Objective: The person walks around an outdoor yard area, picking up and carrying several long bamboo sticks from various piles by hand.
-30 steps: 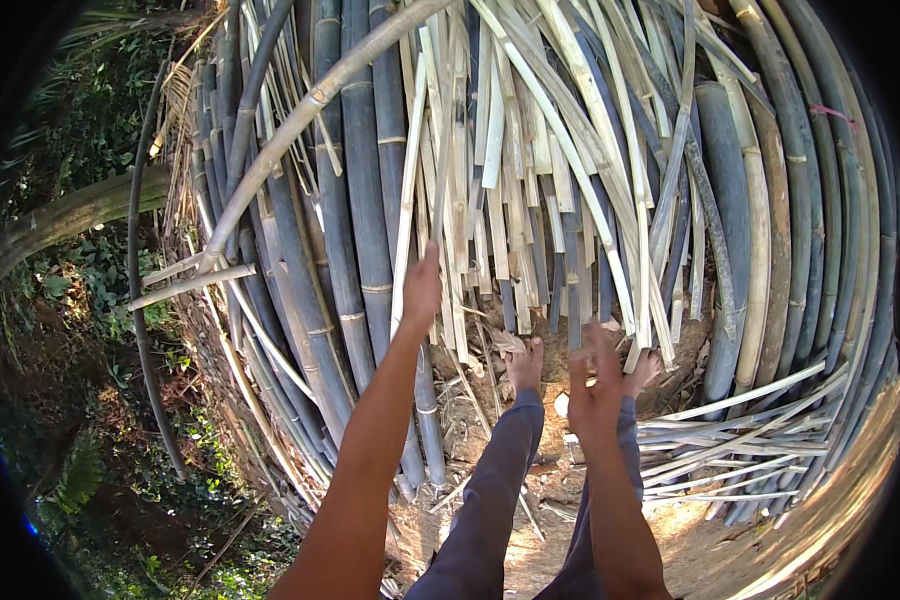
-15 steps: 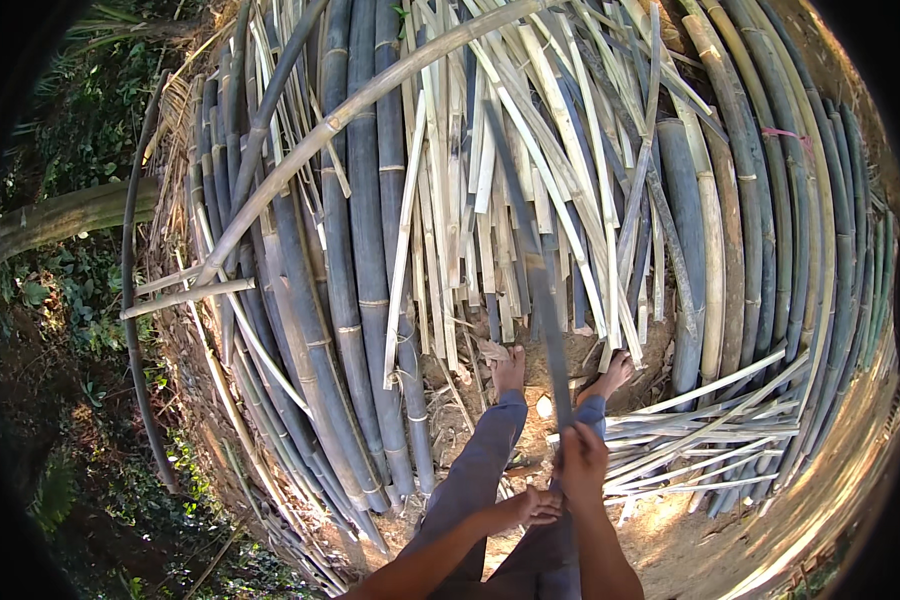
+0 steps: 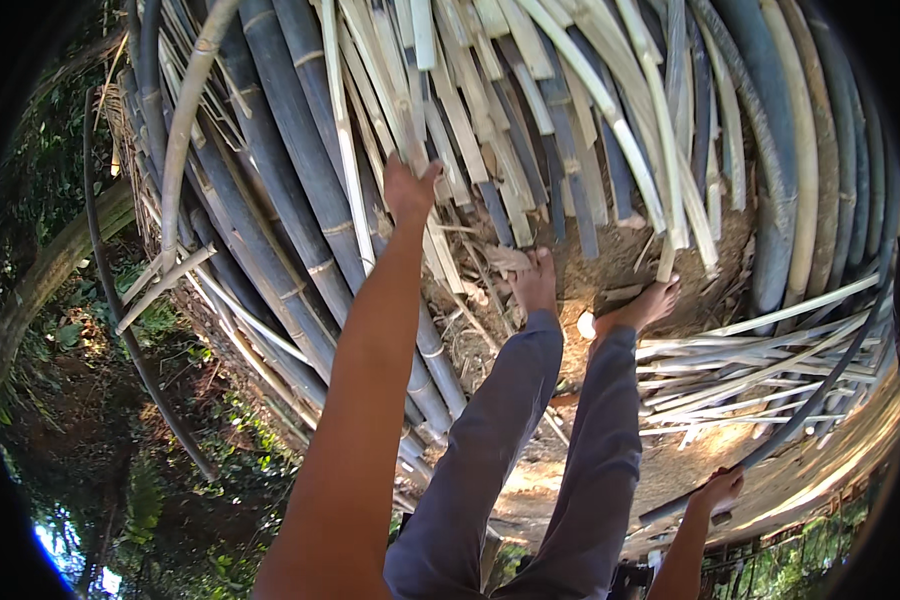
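Note:
My left arm reaches forward to the loose bamboo strips. There my left hand (image 3: 410, 192) is closed around the near end of a pale bamboo strip (image 3: 401, 118), which is slightly blurred. Low on the right, my right hand (image 3: 720, 491) grips a long dark bamboo strip (image 3: 810, 405). This strip bows up toward the right rim, and its near end sticks out left of the hand. A small dark bit shows just under the right hand; its kind I cannot make out. Many split strips (image 3: 490, 110), pale and dark, lie side by side ahead of my feet.
Whole dark bamboo poles (image 3: 305, 165) lie on the left, with more poles (image 3: 775, 170) on the right. A crossed heap of thin strips (image 3: 740, 375) sits right of my feet. Beyond the left poles are green plants (image 3: 70, 330). My bare foot (image 3: 535, 283) rests on bare soil.
My hands have parted. The right hand has swung the dark strip from upright in the middle out to the right. My left hand has moved forward onto a pale strip. The view has shifted.

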The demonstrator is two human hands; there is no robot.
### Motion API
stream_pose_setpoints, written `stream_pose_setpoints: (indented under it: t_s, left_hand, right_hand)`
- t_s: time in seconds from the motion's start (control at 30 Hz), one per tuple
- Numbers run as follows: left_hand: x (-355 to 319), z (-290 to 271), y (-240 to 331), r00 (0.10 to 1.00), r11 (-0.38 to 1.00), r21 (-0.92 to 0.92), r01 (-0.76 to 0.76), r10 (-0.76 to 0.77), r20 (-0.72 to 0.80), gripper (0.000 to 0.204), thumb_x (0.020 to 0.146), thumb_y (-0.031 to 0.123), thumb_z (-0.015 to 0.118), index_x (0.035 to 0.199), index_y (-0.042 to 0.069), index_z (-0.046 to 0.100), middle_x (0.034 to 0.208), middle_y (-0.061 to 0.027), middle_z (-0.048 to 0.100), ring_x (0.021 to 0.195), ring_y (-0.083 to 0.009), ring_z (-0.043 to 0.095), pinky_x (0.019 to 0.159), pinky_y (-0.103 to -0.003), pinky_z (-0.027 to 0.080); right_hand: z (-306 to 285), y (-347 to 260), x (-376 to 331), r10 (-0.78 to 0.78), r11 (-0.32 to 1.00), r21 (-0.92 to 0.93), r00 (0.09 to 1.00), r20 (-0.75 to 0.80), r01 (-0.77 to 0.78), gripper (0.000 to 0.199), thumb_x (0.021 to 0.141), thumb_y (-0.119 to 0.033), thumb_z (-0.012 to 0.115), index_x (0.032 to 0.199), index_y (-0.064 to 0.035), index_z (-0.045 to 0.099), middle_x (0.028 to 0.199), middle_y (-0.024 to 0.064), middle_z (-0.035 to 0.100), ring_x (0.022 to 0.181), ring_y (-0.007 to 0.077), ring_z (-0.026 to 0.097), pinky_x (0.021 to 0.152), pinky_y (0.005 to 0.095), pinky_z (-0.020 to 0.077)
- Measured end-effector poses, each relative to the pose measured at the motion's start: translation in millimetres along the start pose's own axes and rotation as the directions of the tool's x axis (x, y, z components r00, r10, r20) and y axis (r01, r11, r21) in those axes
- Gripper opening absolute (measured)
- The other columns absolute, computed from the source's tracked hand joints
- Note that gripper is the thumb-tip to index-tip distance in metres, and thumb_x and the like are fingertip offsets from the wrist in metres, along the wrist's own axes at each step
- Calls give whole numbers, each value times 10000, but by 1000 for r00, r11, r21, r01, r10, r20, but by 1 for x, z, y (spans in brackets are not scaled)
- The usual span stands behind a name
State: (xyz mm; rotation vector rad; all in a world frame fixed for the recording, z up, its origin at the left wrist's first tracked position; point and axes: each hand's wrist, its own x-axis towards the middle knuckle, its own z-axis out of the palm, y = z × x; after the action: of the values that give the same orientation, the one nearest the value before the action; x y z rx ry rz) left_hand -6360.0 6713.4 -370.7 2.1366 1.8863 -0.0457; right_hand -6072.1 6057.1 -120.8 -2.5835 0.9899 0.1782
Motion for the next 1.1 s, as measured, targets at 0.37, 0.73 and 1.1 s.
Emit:
stream_pose_setpoints:
  t_s: [0.37,0.73,1.1]
  left_hand:
    - [-11,-95,58,982,984,121,132,-146,117,506,934,482,559,981,-19,518,891,-294,669,872,-496,641,791,-544,487]
    - [-191,-329,65,458,39,-457,888,-122,880,569,1039,526,343,1126,10,568,709,-48,580,556,-167,542,539,-287,464]
    - [-375,-308,170,185,598,-56,800,-156,970,626,1032,574,295,1192,23,544,1003,-130,678,905,-243,674,827,-367,553]
  right_hand:
    - [-25,81,67,-127,988,-99,985,-117,116,574,994,-432,555,1413,-51,459,1148,162,664,989,261,628,848,419,490]
    - [71,-152,-237,-425,903,347,402,811,254,396,1015,-227,563,1345,-9,549,1184,82,650,1061,129,583,915,250,455]
    - [75,-224,-355,-117,992,124,163,980,-33,317,966,-222,643,1172,14,595,788,20,618,666,57,572,533,210,440]
